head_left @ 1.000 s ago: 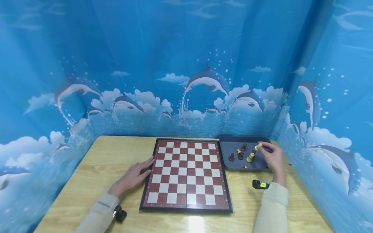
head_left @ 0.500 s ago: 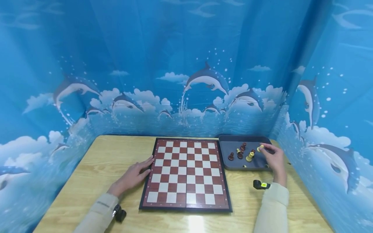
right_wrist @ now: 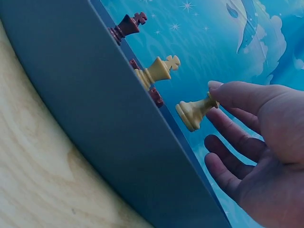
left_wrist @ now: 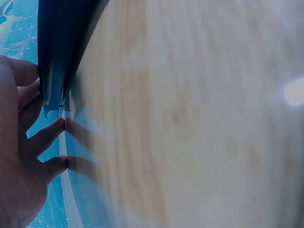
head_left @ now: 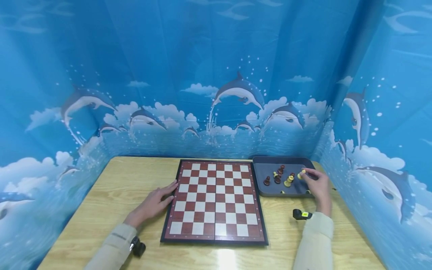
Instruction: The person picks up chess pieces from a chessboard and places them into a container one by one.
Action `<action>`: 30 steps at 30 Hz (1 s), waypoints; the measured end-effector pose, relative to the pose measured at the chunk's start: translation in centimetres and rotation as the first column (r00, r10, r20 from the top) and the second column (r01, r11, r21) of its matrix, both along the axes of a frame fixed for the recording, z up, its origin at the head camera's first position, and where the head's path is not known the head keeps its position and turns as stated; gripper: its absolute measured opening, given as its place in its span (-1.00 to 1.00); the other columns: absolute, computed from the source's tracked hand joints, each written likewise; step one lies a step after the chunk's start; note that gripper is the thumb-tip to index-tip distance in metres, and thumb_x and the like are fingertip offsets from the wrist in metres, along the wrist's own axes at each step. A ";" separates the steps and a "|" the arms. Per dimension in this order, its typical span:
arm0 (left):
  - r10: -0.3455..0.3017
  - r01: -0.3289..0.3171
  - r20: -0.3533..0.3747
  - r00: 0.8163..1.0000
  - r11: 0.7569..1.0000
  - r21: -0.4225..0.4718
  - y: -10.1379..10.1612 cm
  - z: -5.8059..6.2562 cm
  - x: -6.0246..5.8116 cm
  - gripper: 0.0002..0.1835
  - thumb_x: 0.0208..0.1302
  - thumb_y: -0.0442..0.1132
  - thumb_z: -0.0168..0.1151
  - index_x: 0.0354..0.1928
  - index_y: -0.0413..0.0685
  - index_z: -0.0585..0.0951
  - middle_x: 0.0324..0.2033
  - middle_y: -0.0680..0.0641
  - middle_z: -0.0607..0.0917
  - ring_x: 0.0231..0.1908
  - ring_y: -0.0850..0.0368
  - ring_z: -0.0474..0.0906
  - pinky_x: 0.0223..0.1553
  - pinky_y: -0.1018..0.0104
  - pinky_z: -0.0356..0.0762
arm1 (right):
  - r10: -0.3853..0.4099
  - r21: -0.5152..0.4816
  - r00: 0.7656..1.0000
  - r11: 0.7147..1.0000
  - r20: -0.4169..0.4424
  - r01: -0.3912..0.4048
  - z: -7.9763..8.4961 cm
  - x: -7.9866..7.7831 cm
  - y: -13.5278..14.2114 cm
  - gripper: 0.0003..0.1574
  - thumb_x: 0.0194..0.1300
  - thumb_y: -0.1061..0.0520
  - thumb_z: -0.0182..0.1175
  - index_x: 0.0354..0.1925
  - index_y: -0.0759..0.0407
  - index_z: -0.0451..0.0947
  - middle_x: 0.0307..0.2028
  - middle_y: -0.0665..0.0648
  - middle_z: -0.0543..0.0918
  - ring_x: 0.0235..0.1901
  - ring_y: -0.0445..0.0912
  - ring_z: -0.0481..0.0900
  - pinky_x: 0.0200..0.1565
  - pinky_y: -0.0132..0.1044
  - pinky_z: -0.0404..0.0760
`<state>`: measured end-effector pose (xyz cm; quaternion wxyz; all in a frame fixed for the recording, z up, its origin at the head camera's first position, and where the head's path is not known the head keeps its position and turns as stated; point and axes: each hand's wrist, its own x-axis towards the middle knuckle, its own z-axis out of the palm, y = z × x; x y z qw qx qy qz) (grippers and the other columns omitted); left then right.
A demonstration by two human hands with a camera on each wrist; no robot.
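My right hand [head_left: 318, 187] pinches a cream chess piece [right_wrist: 194, 113] near its top between thumb and finger, above the right part of the dark grey tray [head_left: 263, 163]. In the right wrist view the piece tilts, base outward, and the fingertips hide its head. Beside it in the tray stand a cream king [right_wrist: 159, 70] and a dark king [right_wrist: 127, 26]. My left hand [head_left: 152, 202] rests with extended fingers at the left edge of the chessboard [head_left: 216, 202]. In the left wrist view its fingers touch the board's dark side [left_wrist: 59, 52] and the tabletop.
Several dark and cream pieces stand in the tray, among them a dark piece [head_left: 266, 181] at the left. The tray sits against the board's far right side on the wooden table [head_left: 141, 172]. A blue dolphin-print curtain [head_left: 168, 75] encloses the back and sides.
The right hand has shifted slightly right and down over the tray with the cream piece, which now tilts differently. The left hand stays at the board's edge.
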<state>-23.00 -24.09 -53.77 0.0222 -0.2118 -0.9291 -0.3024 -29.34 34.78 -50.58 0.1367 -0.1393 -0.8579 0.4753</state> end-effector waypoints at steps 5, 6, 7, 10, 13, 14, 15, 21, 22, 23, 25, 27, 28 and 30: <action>-0.004 0.004 0.002 1.000 1.000 -0.004 -0.1 0.1 0.2 -0.46 0.40 -0.05 -0.01 0.37 0.02 0.24 0.39 -0.04 0.18 0.30 -0.19 0.19 0.25 -0.33 0.00 | 0.004 0.014 1.000 1.000 0.003 -0.005 0.0 0.1 -0.1 -0.43 0.22 -0.10 0.22 0.10 0.19 0.53 0.12 0.21 0.51 0.07 0.00 0.42 -0.15 -0.38 0.48; -0.005 0.005 0.006 1.000 1.000 -0.006 -0.1 0.2 0.2 -0.46 0.40 -0.06 -0.02 0.37 0.02 0.24 0.39 -0.04 0.18 0.30 -0.19 0.19 0.26 -0.33 0.00 | 0.006 0.015 1.000 1.000 -0.001 -0.006 0.1 0.1 -0.1 -0.43 0.21 -0.10 0.23 0.10 0.19 0.53 0.12 0.21 0.51 0.08 0.01 0.42 -0.12 -0.36 0.47; -0.004 0.004 0.009 1.000 1.000 -0.007 -0.1 0.2 0.2 -0.46 0.40 -0.05 -0.02 0.37 0.02 0.23 0.39 -0.04 0.17 0.30 -0.19 0.18 0.26 -0.33 -0.01 | 0.010 0.014 1.000 1.000 -0.003 -0.010 0.2 0.2 -0.1 -0.42 0.21 -0.11 0.23 0.10 0.19 0.52 0.13 0.21 0.51 0.10 0.03 0.42 -0.08 -0.33 0.47; -0.005 0.005 0.009 1.000 1.000 -0.007 -0.1 0.3 0.3 -0.46 0.40 -0.05 -0.02 0.37 0.02 0.23 0.39 -0.05 0.17 0.30 -0.20 0.18 0.26 -0.33 -0.01 | 0.021 0.010 1.000 1.000 -0.021 -0.021 0.7 0.1 -0.3 -0.39 0.20 -0.12 0.24 0.11 0.19 0.51 0.14 0.23 0.50 0.14 0.07 0.41 0.01 -0.25 0.47; -0.008 0.008 -0.001 1.000 1.000 0.001 0.0 0.3 0.2 -0.46 0.40 -0.06 -0.01 0.37 0.02 0.23 0.39 -0.05 0.17 0.30 -0.20 0.19 0.26 -0.33 -0.02 | 0.033 0.010 0.999 0.999 -0.036 -0.033 1.3 0.1 -0.5 -0.39 0.21 -0.12 0.23 0.12 0.19 0.51 0.14 0.23 0.50 0.14 0.08 0.42 0.00 -0.23 0.49; -0.010 0.010 -0.006 1.000 1.000 0.003 0.0 0.4 0.1 -0.46 0.40 -0.06 -0.01 0.37 0.01 0.24 0.39 -0.05 0.18 0.30 -0.20 0.19 0.26 -0.33 -0.02 | 0.036 0.017 0.999 0.999 -0.039 -0.035 1.6 0.1 -0.5 -0.40 0.21 -0.12 0.22 0.11 0.18 0.51 0.13 0.22 0.51 0.13 0.07 0.42 -0.03 -0.25 0.50; -0.009 0.009 -0.008 1.000 1.000 0.005 0.1 0.4 0.1 -0.46 0.40 -0.07 -0.01 0.37 0.01 0.24 0.39 -0.05 0.18 0.30 -0.20 0.20 0.26 -0.33 -0.02 | 0.038 0.024 0.998 0.999 -0.043 -0.037 1.9 0.1 -0.6 -0.42 0.22 -0.12 0.22 0.11 0.16 0.52 0.13 0.21 0.51 0.12 0.06 0.44 -0.05 -0.26 0.51; -0.020 0.020 0.003 1.000 1.000 -0.004 0.4 0.7 -0.2 -0.46 0.40 -0.07 -0.01 0.37 0.04 0.24 0.39 -0.03 0.17 0.31 -0.19 0.18 0.27 -0.28 0.04 | 0.065 0.047 0.995 0.997 -0.070 -0.062 3.7 0.4 -1.8 -0.39 0.25 -0.25 0.10 0.12 0.07 0.51 0.12 0.16 0.51 0.05 -0.01 0.47 -0.06 -0.16 0.52; -0.021 0.021 0.012 1.000 1.000 -0.002 0.5 0.8 -0.3 -0.46 0.40 -0.07 0.00 0.37 0.04 0.24 0.39 -0.02 0.17 0.32 -0.18 0.17 0.27 -0.26 0.07 | 0.080 0.046 0.993 0.996 -0.086 -0.076 4.0 0.3 -2.2 -0.38 0.27 -0.26 0.07 0.13 0.07 0.50 0.12 0.16 0.51 0.05 -0.01 0.46 -0.04 -0.13 0.51; -0.020 0.020 0.022 1.000 1.000 0.002 0.5 1.0 -0.4 -0.46 0.39 -0.08 0.00 0.37 0.05 0.24 0.39 -0.01 0.17 0.32 -0.17 0.16 0.27 -0.23 0.09 | 0.098 0.044 0.990 0.995 -0.102 -0.094 4.2 0.1 -2.6 -0.37 0.28 -0.26 0.05 0.15 0.08 0.48 0.12 0.16 0.51 0.06 -0.01 0.45 -0.02 -0.10 0.50; -0.016 0.016 0.042 0.999 1.000 0.012 0.6 1.4 -0.6 -0.47 0.38 -0.09 0.03 0.36 0.04 0.27 0.39 -0.02 0.19 0.33 -0.16 0.16 0.28 -0.18 0.13 | 0.151 0.047 0.978 0.988 -0.147 -0.145 4.7 -0.3 -3.6 -0.37 0.33 -0.23 0.01 0.18 0.12 0.44 0.12 0.20 0.50 0.07 0.03 0.43 0.06 -0.02 0.46; -0.018 0.017 0.047 0.999 1.000 0.024 0.6 1.8 -0.9 -0.48 0.37 -0.11 0.05 0.33 0.00 0.31 0.37 -0.05 0.23 0.32 -0.16 0.17 0.28 -0.15 0.15 | 0.208 0.079 0.961 0.977 -0.183 -0.197 4.9 -0.8 -4.6 -0.38 0.36 -0.20 -0.02 0.20 0.15 0.42 0.13 0.23 0.48 0.11 0.07 0.40 0.11 0.04 0.41; -0.014 0.013 0.047 0.999 1.000 0.026 0.6 2.0 -1.1 -0.50 0.36 -0.12 0.06 0.32 -0.02 0.33 0.36 -0.07 0.25 0.31 -0.16 0.19 0.28 -0.14 0.17 | 0.242 0.122 0.950 0.968 -0.197 -0.221 5.0 -1.1 -5.2 -0.39 0.38 -0.17 -0.03 0.21 0.16 0.41 0.14 0.25 0.47 0.13 0.10 0.38 0.14 0.07 0.38; -0.006 0.005 0.036 0.999 1.000 0.026 0.6 2.3 -1.4 -0.51 0.35 -0.12 0.07 0.29 -0.06 0.37 0.32 -0.13 0.31 0.29 -0.17 0.23 0.27 -0.13 0.19 | 0.314 0.231 0.924 0.936 -0.218 -0.264 5.1 -1.7 -6.3 -0.42 0.40 -0.12 -0.03 0.21 0.21 0.39 0.17 0.31 0.44 0.18 0.18 0.33 0.21 0.13 0.27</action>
